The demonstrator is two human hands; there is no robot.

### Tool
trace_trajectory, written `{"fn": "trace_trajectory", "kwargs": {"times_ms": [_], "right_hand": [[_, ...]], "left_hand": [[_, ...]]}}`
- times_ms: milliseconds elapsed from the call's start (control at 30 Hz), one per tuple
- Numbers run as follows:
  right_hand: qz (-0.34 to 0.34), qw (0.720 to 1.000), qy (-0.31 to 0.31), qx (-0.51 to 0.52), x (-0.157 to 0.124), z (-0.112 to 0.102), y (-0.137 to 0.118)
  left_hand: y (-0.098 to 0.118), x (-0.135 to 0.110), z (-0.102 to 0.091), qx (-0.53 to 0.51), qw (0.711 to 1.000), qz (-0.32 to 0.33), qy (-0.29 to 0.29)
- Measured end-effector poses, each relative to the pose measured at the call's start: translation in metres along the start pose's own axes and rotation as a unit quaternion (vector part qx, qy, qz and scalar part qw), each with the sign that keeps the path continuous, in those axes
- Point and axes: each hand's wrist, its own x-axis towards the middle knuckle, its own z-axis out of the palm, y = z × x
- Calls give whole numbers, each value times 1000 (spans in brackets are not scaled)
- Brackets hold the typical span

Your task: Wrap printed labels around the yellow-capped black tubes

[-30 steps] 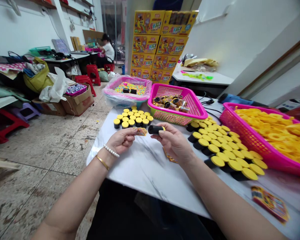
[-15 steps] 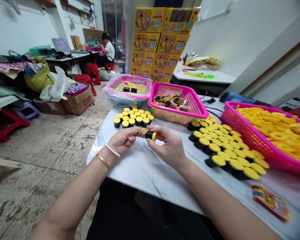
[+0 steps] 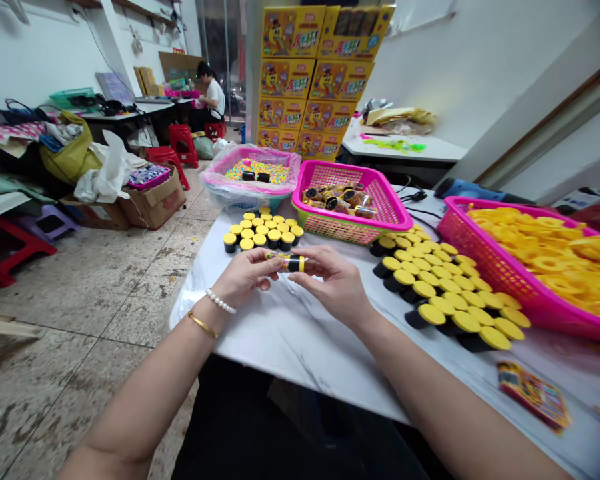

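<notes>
A small candy tube [image 3: 286, 262] with a printed label, a black section and a yellow end lies sideways between my hands, above the table. My left hand [image 3: 247, 275] pinches its labelled end between thumb and fingers. My right hand [image 3: 333, 280] curls thumb and fingers around the yellow end; a shiny clear bit shows beside that end, too small to make out. Just beyond stands a group of black cups with yellow lids [image 3: 260, 231]. To the right are rows of more yellow-lidded black cups [image 3: 443, 287].
A pink basket [image 3: 400, 212] holds labelled tubes. A plastic-lined basket [image 3: 210, 175] holds colourful pellets and two black pieces. Yellow ring-shaped parts [image 3: 550, 253] fill a basket at right. A printed packet [image 3: 534, 395] lies near the right edge. Yellow boxes [image 3: 287, 77] stand stacked behind; a person [image 3: 213, 100] sits far back.
The tube has turned to lie more level, its yellow end now side-on. My right fingers have closed in around that end. The whole view has shifted slightly.
</notes>
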Motion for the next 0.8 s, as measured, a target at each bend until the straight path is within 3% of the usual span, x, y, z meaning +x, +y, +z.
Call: {"fn": "trace_trajectory", "kwargs": {"times_ms": [133,267,400,567,633,733,800], "right_hand": [[13,1000,-19,16,1,-3,0],[22,998,-33,45,-3,2,-4],[-25,999,-23,-14,-5,4,-5],[-86,995,11,-58,-3,0,0],[-67,997,27,-38,-3,1,2],[30,996,51,64,-3,7,1],[89,986,45,134,-3,12,0]], "left_hand": [[1,0,0,11,1000,-5,-7],[1,1,-1,92,994,10,-51],[2,-1,-2,99,992,4,-77],[0,-2,-4,58,996,-33,-58],[-2,0,-3,73,996,21,-51],[-4,1,2,91,988,112,-44],[-3,0,5,102,984,135,-48]]}}
